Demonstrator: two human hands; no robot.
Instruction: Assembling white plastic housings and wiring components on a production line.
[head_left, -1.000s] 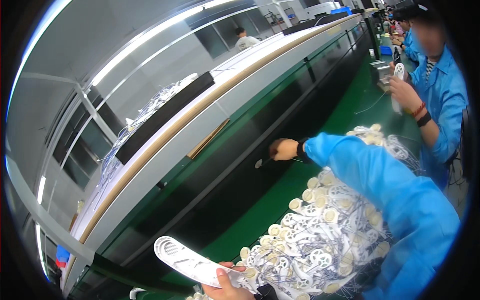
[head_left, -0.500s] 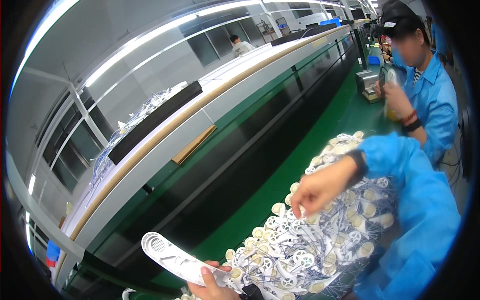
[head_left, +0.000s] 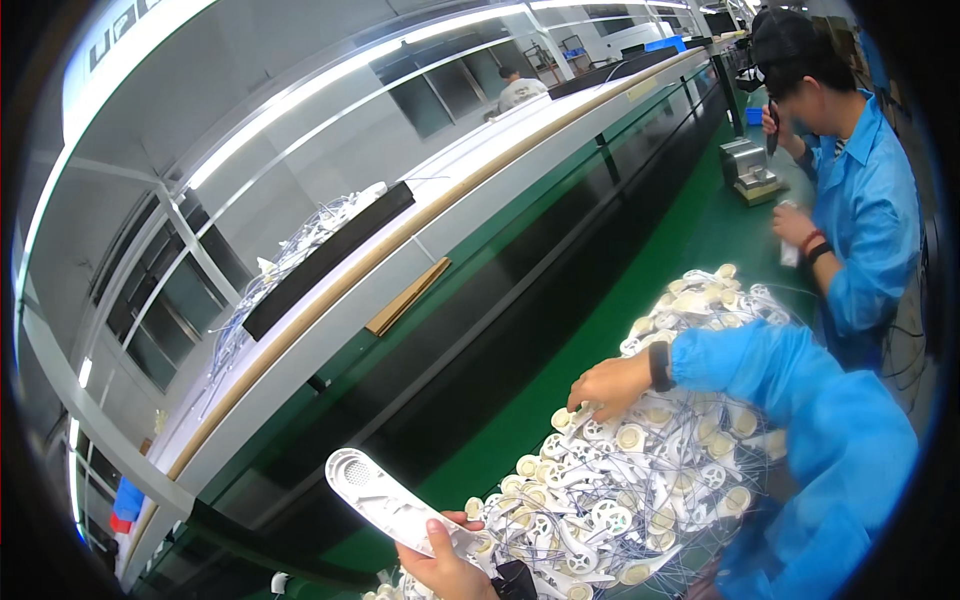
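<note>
At the lower middle, my left hand point(head_left: 447, 570) is closed round the lower end of a long white plastic housing shell point(head_left: 385, 508). The shell is tilted, its hollow inner side up, with a round perforated grille at the far end. My right hand point(head_left: 612, 386) reaches down onto the far-left edge of a large pile of white plastic parts point(head_left: 610, 515). Its fingers are bent and a little apart, touching or just over round cream-coloured discs. Thin grey wires run all through the pile, and many parts carry such discs or spoked wheels.
A co-worker in blue point(head_left: 860, 200) sits at the far right, beside a metal fixture point(head_left: 750, 170) on the green bench point(head_left: 690, 240). Past a dark gap, a raised white shelf point(head_left: 470, 150) bears a black tray point(head_left: 330, 260) and wired parts. A cardboard strip point(head_left: 408, 297) lies below.
My right hand has moved left and settled on the pile's edge. My left hand and the shell sit slightly further right and higher. The co-worker has lowered one hand and bent the head.
</note>
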